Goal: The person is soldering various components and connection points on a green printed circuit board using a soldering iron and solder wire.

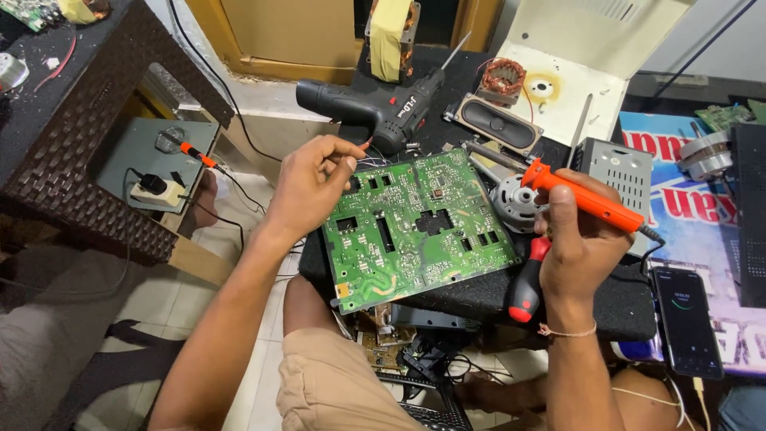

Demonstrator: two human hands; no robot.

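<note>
On the dark table (479, 295), at the middle of the view, a green circuit board (419, 227) lay flat with its solder side up, tilted a little so its near left corner hung over the table's edge. The left hand (311, 185) rested at the board's upper left corner, fingers curled narrow and pinched on a thin strand of solder wire (361, 148) held just above that corner. The right hand (581, 243) sat just beside the board's right edge, closed around an orange soldering iron (586, 199) whose tip pointed left toward the board; whether the tip touched it could not be told. The same hand also gripped a red and black screwdriver (527, 283), its handle pointing down past the table's front.

Beyond the board, a black cordless drill (375, 108) lay near the top edge. To the right of it were an oval speaker (496, 124), a copper-wound motor stator (503, 77) and a small round motor (513, 203) just behind the iron. A perforated grey metal box (622, 172) stood further right. A black phone (685, 319) with a lit screen lay well apart at the near right. On the floor at left a white power adapter (155, 191) sat on a grey panel (128, 152).
</note>
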